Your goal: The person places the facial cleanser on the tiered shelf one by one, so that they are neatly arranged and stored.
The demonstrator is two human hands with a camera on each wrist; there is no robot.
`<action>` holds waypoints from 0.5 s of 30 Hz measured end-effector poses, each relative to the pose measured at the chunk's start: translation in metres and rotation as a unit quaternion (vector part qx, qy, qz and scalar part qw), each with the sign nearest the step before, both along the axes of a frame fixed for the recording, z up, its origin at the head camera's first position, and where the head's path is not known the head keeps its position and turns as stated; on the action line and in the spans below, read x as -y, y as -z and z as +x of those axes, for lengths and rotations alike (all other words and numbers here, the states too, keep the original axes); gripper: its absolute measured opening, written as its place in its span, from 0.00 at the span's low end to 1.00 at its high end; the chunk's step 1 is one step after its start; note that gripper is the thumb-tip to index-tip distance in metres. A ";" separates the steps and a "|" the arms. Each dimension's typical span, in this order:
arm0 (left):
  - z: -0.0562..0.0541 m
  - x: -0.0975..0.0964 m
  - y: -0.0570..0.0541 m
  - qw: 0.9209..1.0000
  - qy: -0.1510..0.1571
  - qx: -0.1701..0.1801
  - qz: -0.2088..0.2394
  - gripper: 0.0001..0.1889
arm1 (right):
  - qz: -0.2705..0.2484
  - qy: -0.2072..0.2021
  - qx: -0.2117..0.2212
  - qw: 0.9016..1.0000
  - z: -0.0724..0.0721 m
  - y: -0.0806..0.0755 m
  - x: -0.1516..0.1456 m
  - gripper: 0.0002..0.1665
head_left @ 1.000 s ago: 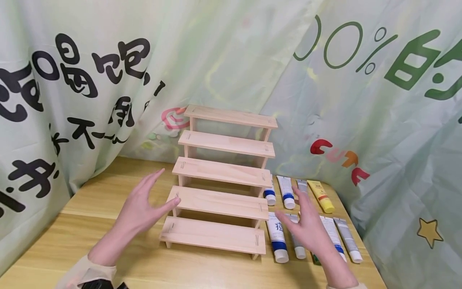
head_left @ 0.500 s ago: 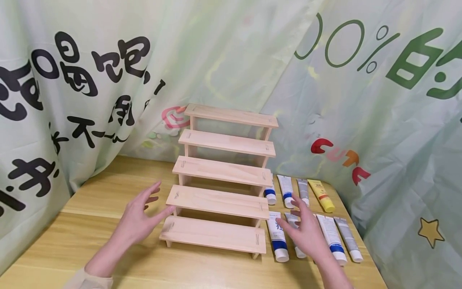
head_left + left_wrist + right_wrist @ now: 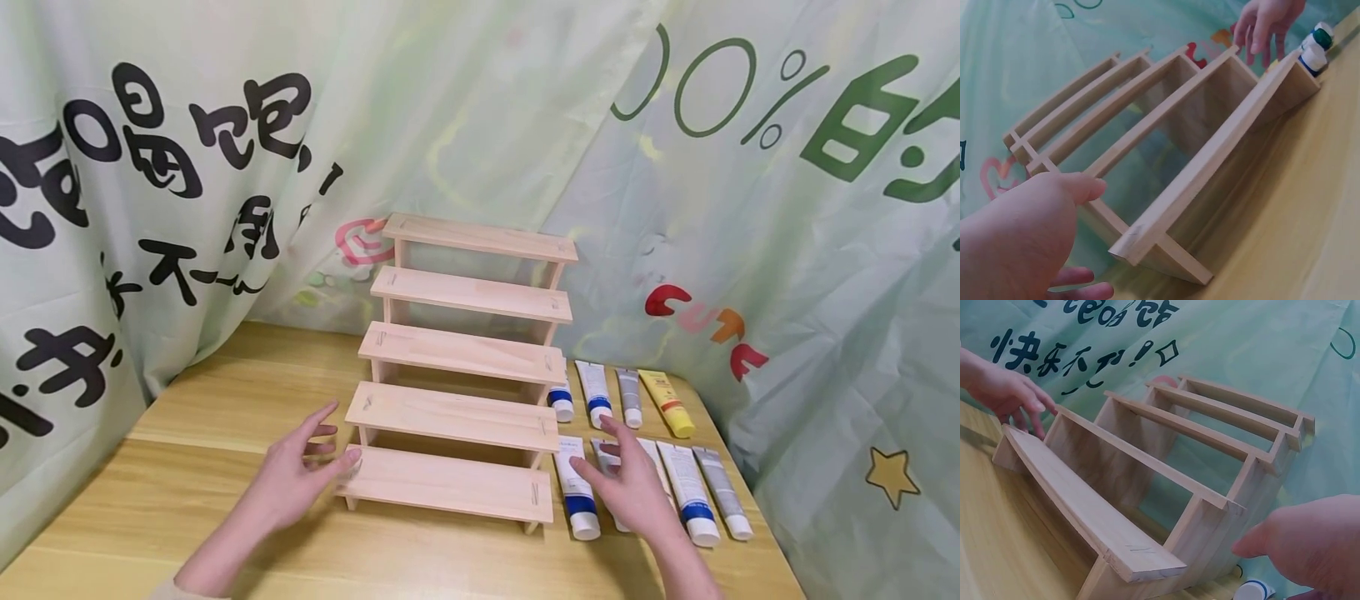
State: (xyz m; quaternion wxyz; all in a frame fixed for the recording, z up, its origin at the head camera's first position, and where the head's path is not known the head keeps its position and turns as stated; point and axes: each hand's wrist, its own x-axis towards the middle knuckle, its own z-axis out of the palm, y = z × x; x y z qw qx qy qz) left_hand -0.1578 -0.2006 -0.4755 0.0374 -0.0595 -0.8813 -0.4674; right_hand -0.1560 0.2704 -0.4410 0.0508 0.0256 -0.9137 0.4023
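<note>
A pale wooden stepped rack (image 3: 459,350) with several narrow shelves stands on the table, its tallest shelf at the back against the curtain. My left hand (image 3: 296,475) is beside the rack's lower left end, fingers spread and relaxed, thumb tip at the edge of the lowest shelf (image 3: 442,483). Over the tubes to the right of the rack is my right hand (image 3: 626,479), fingers loosely bent and holding nothing. It partly covers a grey tube (image 3: 606,454). Just left of it lies a white tube with a blue band (image 3: 576,492).
Several squeeze tubes lie in two rows right of the rack, among them a yellow tube (image 3: 667,404) and a grey tube with a white cap (image 3: 722,492). A printed curtain (image 3: 480,108) hangs behind the wooden table (image 3: 225,400).
Both hands have come down lower, the left from beside the second shelf to the lowest one, the right slightly down over the tubes. The rack and tubes have stayed put.
</note>
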 end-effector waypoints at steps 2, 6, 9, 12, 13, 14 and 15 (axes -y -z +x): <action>0.001 0.000 0.003 1.000 -0.001 0.001 0.005 0.49 | -0.003 0.000 -0.001 1.000 0.000 0.001 0.001 0.50; 0.003 -0.002 0.005 1.000 -0.008 -0.005 0.014 0.45 | -0.009 0.003 0.010 1.000 0.000 0.003 0.002 0.49; 0.004 -0.003 0.006 1.000 -0.013 -0.008 0.020 0.42 | -0.011 0.006 0.016 1.000 0.000 0.005 0.003 0.49; 0.002 -0.004 0.006 0.999 -0.016 -0.023 0.032 0.38 | -0.012 0.009 0.019 1.000 0.001 0.006 0.003 0.48; 0.001 -0.004 0.006 0.999 -0.017 -0.030 0.035 0.37 | -0.012 0.010 0.019 1.000 0.001 0.007 0.003 0.48; -0.001 -0.005 0.005 0.998 -0.020 -0.039 0.039 0.35 | -0.011 0.010 0.019 1.000 0.001 0.007 0.003 0.47; -0.002 -0.006 0.005 0.998 -0.021 -0.048 0.043 0.34 | -0.011 0.011 0.019 1.000 0.001 0.007 0.003 0.47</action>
